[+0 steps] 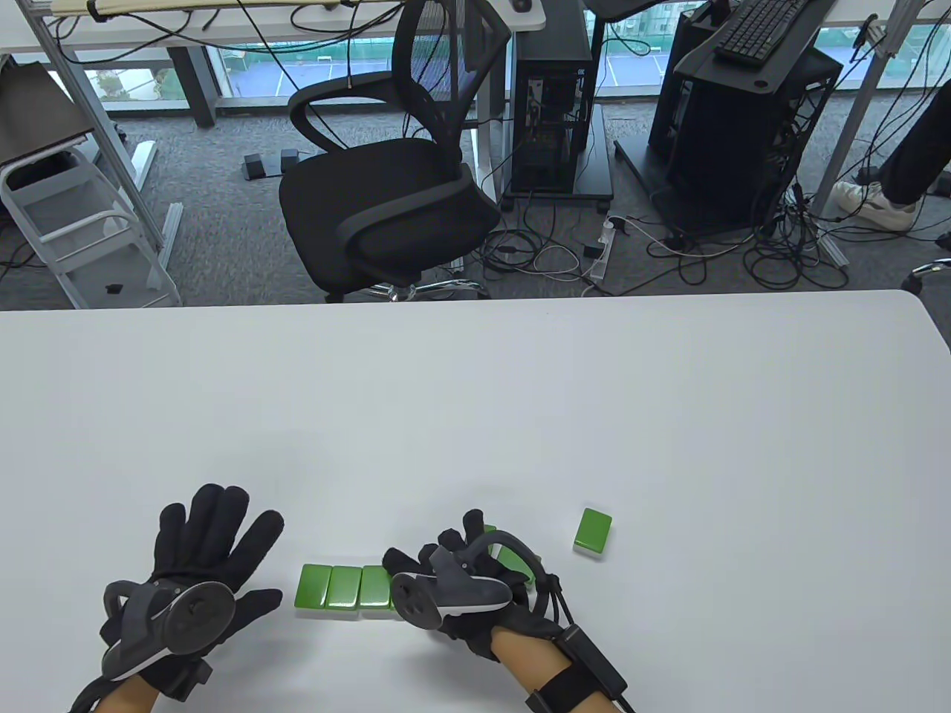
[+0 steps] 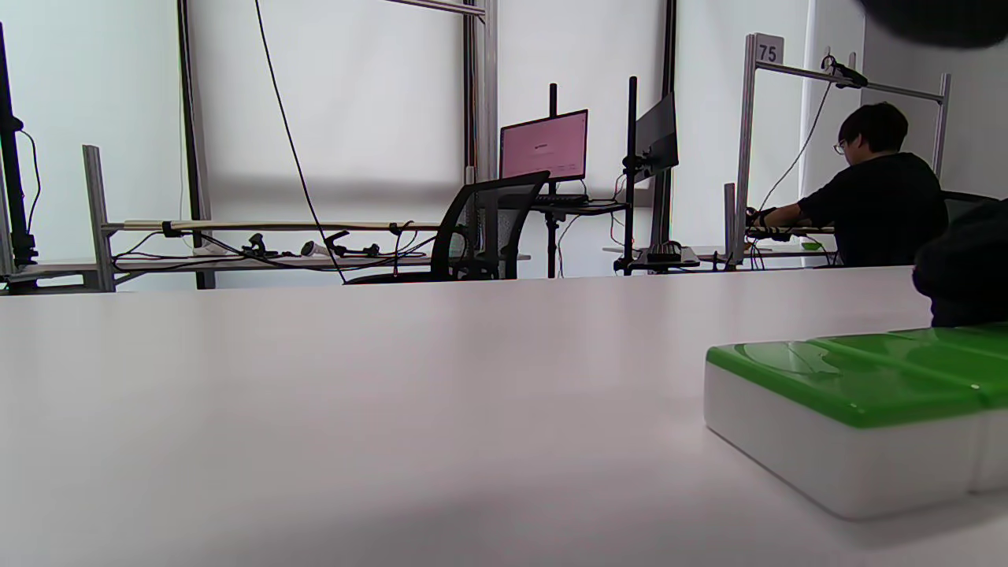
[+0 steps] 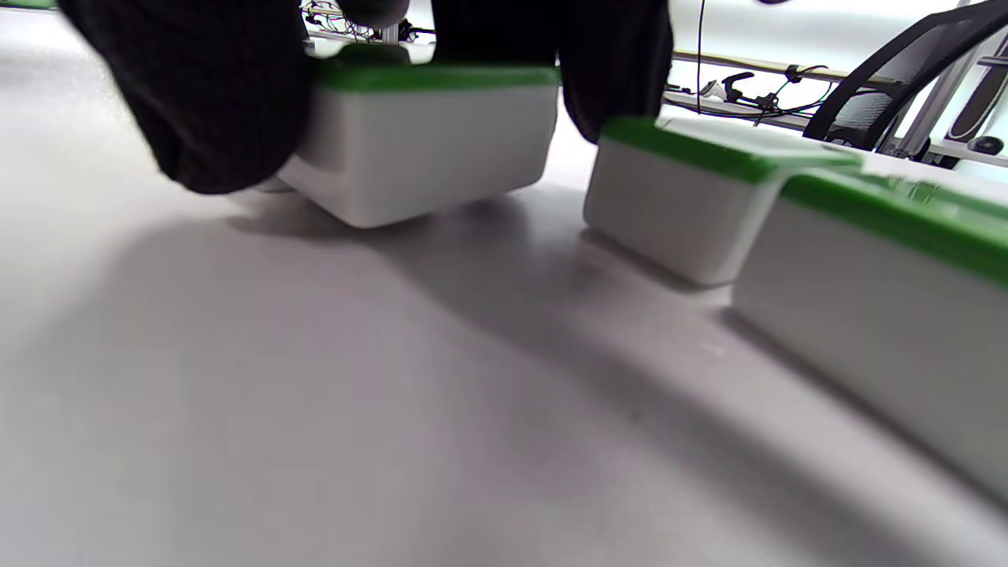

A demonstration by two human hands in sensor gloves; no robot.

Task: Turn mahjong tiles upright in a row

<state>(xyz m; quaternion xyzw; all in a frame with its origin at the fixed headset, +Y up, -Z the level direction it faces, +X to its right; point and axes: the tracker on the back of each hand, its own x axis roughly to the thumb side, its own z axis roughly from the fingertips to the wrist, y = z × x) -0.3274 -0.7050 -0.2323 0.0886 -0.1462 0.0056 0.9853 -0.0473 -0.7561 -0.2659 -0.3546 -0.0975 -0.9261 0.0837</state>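
While left hand [image 1: 195,568] lies spread | right hand [image 1: 461,583] grip pinches tile [image 3: 429,142]

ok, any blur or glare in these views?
Table view: sharp, even light, wide-angle bend. Left wrist view: tiles soft, background sharper, window washed out. Right wrist view: nearest tile blurred; right hand casts a soft shadow.

The near edge of the white table [image 1: 475,386] is occupied by a row of green-backed tiles [image 1: 343,588] lying flat, side by side and touching. The row's right end is covered by the right hand [image 1: 464,579]; its left end is flanked by the left hand [image 1: 200,564], spread flat. A lone tile [image 1: 593,532] lies apart to the right. Open surface is found beyond the row, toward the far edge.
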